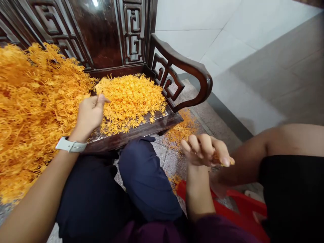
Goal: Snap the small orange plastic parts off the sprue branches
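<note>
My left hand is closed, thumb against fingers, at the near left edge of a heap of small yellow spiky flower-shaped plastic pieces. A blurred yellow bit shows just above its fingertips; what lies inside the grip is hidden. To its left rises a larger, tangled orange mass of stringy flower pieces. Off to the right, above the floor, my right hand is curled with fingers bent. Orange-yellow plastic pieces peek out between its fingers and at the thumb tip.
Both heaps rest on a dark carved wooden bench with a curved armrest. Loose orange scraps litter the floor beside it. A red plastic stool stands at lower right, by another person's bare leg. White tiled wall lies behind.
</note>
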### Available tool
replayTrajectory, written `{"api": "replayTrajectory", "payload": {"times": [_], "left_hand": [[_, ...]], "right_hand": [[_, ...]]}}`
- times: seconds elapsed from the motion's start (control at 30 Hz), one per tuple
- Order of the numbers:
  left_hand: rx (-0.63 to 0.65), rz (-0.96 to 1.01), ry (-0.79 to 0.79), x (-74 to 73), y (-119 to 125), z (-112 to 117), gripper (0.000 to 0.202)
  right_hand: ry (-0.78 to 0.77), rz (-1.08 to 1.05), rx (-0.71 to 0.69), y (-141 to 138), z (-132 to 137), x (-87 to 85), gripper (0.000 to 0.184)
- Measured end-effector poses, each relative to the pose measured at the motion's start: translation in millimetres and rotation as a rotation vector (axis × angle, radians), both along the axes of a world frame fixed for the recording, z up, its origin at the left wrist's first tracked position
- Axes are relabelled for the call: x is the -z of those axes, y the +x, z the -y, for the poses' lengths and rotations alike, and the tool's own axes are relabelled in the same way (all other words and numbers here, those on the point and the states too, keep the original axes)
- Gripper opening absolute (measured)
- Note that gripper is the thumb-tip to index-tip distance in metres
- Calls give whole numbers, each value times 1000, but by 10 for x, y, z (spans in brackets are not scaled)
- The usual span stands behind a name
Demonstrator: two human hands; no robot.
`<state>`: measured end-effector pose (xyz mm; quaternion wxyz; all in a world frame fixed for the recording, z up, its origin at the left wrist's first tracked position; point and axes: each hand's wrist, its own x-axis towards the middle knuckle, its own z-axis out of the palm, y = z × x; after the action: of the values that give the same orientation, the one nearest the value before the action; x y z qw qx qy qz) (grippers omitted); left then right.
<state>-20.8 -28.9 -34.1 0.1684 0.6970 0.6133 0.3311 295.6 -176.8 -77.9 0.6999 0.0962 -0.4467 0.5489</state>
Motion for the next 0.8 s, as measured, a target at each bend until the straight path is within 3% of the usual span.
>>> {"api": "replayTrajectory", "payload": {"times": [0.1, 0.17, 0.23, 0.3, 0.33, 0.4, 0.5, 0.6, 0.7, 0.8], "left_hand": [[77, 20, -13, 49, 6, 0, 52], [119, 0, 9, 26, 81, 42, 55], [129, -9, -5, -4, 144, 84, 56], [126, 2, -27, -17, 164, 109, 55], [133, 17, -37, -14, 158, 114, 55], [168, 68, -57, 7, 129, 116, 57], [219, 178, -73, 49, 85, 116, 64], [283, 278, -121, 60, 86, 127, 73], [396, 352, -214, 25, 128, 147, 75], [454, 393, -247, -12, 173, 160, 72]], "right_hand": [[260, 95, -221, 19, -185, -56, 30], [209, 143, -184, -93, -448, -104, 17], [-189, 231, -1, -261, -726, -162, 14], [-640, 347, 150, -437, -932, -197, 33], [-789, 386, 186, -515, -994, -194, 43], [-924, 380, 215, -630, -1049, -137, 54], [-964, 364, 216, -716, -1041, 19, 51], [-920, 492, 289, -782, -1027, 129, 41], [-798, 665, 423, -871, -1054, 171, 49], [-750, 698, 482, -943, -1095, 224, 52]]}}
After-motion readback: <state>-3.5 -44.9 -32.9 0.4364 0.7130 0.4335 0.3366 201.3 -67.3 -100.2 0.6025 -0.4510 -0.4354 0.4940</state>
